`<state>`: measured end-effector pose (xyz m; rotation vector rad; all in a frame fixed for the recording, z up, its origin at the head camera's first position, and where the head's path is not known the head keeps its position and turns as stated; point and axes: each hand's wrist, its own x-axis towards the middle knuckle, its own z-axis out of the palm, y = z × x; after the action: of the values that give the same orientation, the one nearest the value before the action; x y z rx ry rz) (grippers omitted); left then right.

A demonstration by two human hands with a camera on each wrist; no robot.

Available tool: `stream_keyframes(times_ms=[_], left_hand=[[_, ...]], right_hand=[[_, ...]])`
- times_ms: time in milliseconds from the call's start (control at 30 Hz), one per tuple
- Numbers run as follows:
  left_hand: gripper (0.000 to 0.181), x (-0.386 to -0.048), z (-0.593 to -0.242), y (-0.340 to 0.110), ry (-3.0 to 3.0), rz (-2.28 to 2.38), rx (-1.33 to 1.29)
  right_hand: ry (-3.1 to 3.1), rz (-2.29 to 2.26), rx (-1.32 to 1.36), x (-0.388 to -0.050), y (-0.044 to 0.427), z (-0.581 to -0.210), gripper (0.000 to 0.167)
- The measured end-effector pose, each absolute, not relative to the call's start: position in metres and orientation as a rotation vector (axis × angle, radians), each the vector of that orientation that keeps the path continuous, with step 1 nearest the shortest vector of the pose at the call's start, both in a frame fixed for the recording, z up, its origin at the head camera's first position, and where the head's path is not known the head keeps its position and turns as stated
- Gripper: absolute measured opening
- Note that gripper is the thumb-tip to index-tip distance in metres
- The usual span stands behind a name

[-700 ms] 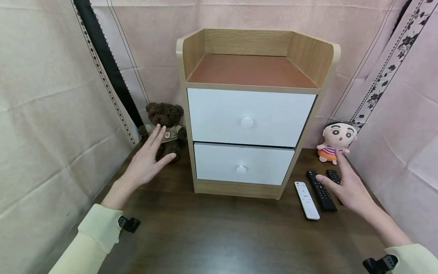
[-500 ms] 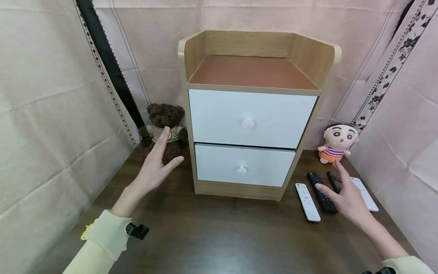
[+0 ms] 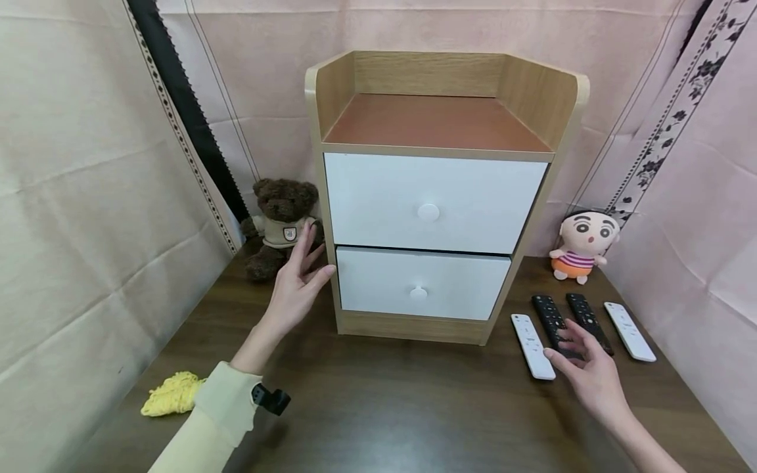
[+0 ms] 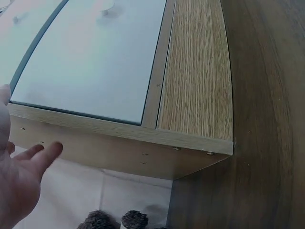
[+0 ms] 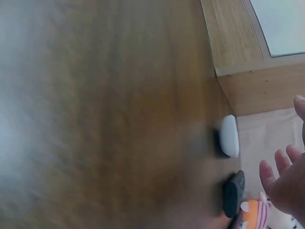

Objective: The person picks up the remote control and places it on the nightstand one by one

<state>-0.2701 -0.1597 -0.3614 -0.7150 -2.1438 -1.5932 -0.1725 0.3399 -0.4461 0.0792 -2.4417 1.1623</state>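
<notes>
My left hand (image 3: 296, 289), fingers spread, is in front of the brown teddy bear (image 3: 285, 200) and beside the left edge of a wooden cabinet (image 3: 411, 327) with two white drawers. In the left wrist view, the hand (image 4: 21, 186) is near the cabinet's side; contact is hard to judge. Over the remotes, my right hand (image 3: 591, 378) has loosely bent fingers and holds nothing. Under and around it lie a white remote (image 3: 533, 348), a black remote (image 3: 547, 312), another black remote (image 3: 585, 315) and a second white remote (image 3: 629, 332).
A cartoon plush doll (image 3: 582, 243) sits behind the remotes at the right. Yellow knitted-looking cloth (image 3: 173, 394) lies by my left sleeve. Pale fabric walls (image 3: 106, 217) enclose the brown table (image 3: 378, 407) at the back and sides. Both drawers are closed.
My left hand has moved right, from the bear toward the cabinet's edge, revealing the yellow cloth. My right hand has come back from near the doll, uncovering the right-hand remotes.
</notes>
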Motion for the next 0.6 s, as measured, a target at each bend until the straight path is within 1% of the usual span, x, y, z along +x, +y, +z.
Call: stream_keyframes(times_ms=[200, 300, 600], left_hand=[[0.08, -0.274, -0.363, -0.156, -2.149, -1.616, -0.734], [0.078, -0.276, -0.363, -0.155, -2.14, -1.599, -0.732], [0.077, -0.282, -0.364, -0.151, -2.106, -1.597, -0.744]], right_hand=[[-2.452, 1.192, 0.009, -0.167, 0.338, -0.457, 0.069], [-2.483, 1.216, -0.036, -0.166, 0.339, -0.463, 0.071], [-2.493, 1.321, -0.168, -0.163, 0.339, -0.473, 0.074]])
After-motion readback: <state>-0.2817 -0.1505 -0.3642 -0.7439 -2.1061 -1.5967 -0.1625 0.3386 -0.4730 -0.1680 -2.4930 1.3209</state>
